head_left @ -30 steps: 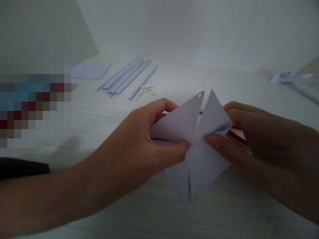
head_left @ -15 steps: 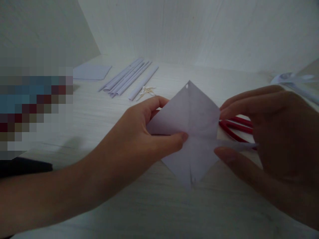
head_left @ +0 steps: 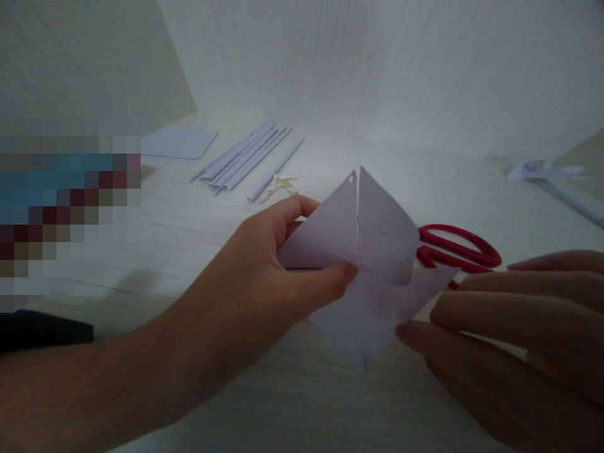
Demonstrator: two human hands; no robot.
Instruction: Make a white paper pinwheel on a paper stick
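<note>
One flat paper sheet (head_left: 182, 145) lies far left, then rolled paper tubes (head_left: 255, 160) and white-tipped sticks (head_left: 285, 184). Nearer, the left hand (head_left: 267, 267) pinches a slit paper square (head_left: 382, 242) mid-scene. Red-handled scissors (head_left: 460, 253) lie just beyond its right flap. Near right, the right hand (head_left: 557, 333) fans its fingers, one tip at the square's edge, contact unclear. Far right lies a paper pinwheel (head_left: 533, 168).
</note>
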